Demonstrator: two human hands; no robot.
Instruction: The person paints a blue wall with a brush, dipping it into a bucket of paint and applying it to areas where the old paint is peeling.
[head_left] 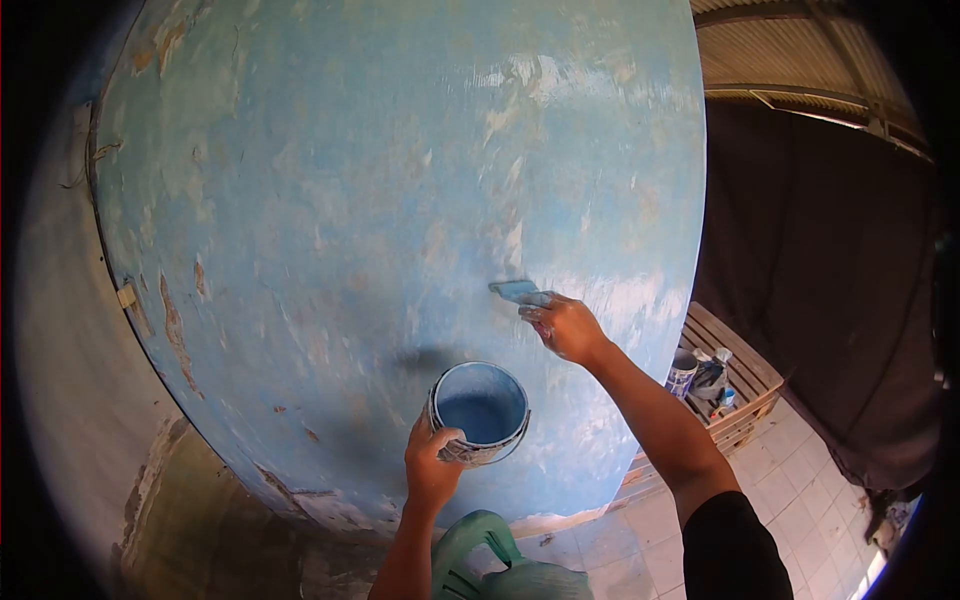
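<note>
Fingers of the left hand are closed around a paint can held low before the blue wall; paint could be spilled if it is tilted. Farther up, a brush is gripped by the right hand and pressed against the wall; drips could be caused by overloading.

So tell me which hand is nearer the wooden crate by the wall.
Right. The right hand, pressing a brush to the wall, is up-left of the wooden crate; the left hand holds the paint can, farther left.
</note>
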